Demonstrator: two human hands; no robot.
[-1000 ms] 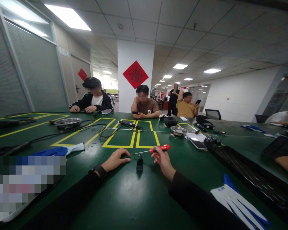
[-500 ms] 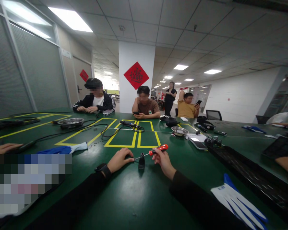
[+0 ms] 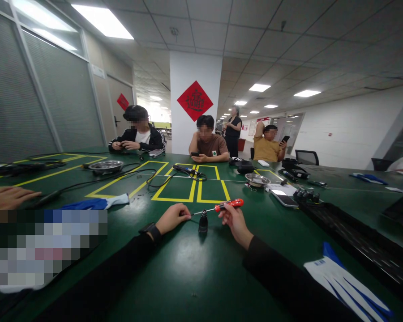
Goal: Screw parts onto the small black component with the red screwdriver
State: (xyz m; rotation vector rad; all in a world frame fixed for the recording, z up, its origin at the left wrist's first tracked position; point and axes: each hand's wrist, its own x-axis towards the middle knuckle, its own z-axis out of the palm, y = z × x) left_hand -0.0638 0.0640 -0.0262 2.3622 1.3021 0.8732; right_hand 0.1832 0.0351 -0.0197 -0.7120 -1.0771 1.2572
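My right hand (image 3: 235,222) grips a screwdriver by its red and black handle (image 3: 233,204). The thin metal shank points left, and its end meets the fingertips of my left hand (image 3: 173,218). Those fingers are pinched together; anything small between them is too hidden to make out. Between my hands a small black tapered part (image 3: 203,223) with a narrow top stands upright on the green table (image 3: 184,268). The shank passes by its top, and whether the two touch I cannot tell. A dark band is on my left wrist.
A white and blue glove (image 3: 342,277) lies right of my right forearm, beside a long black tray (image 3: 359,241). A phone (image 3: 282,198) and metal bowls (image 3: 257,180) lie farther back. Another person's hand (image 3: 11,201) rests at left near a blue glove (image 3: 87,204). People sit opposite.
The whole view has shifted slightly. My left fingers have drawn closer together at the screwdriver's end, and the screwdriver has moved a little right relative to the black part.
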